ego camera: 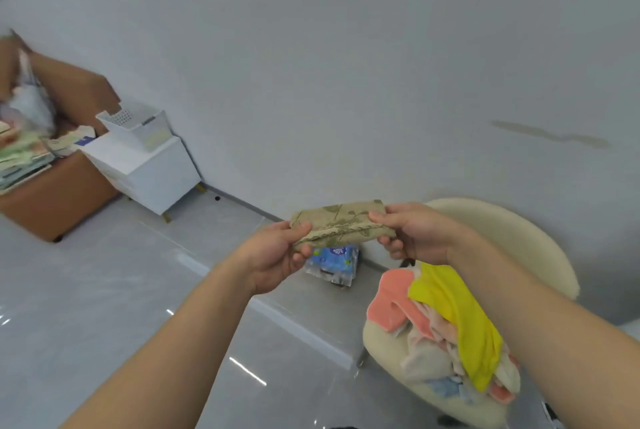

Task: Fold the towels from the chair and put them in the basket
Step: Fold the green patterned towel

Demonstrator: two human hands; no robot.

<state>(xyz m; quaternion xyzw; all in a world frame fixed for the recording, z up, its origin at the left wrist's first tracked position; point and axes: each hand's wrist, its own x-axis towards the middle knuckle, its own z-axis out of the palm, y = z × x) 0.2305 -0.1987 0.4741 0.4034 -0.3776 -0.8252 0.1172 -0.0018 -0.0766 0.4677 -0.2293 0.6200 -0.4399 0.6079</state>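
Observation:
A small olive-green towel with a leaf pattern is folded into a narrow strip and held in the air before me. My left hand grips its left end and my right hand grips its right end. Below my right arm stands a cream chair with a heap of towels on its seat, among them a yellow towel and a pink towel. A white perforated basket sits on a white cabinet at the far left.
A brown sofa loaded with stacked papers and bags fills the left edge. A blue-and-white plastic pack lies on the grey tiled floor against the wall, under the held towel. Open floor stretches between the chair and the cabinet.

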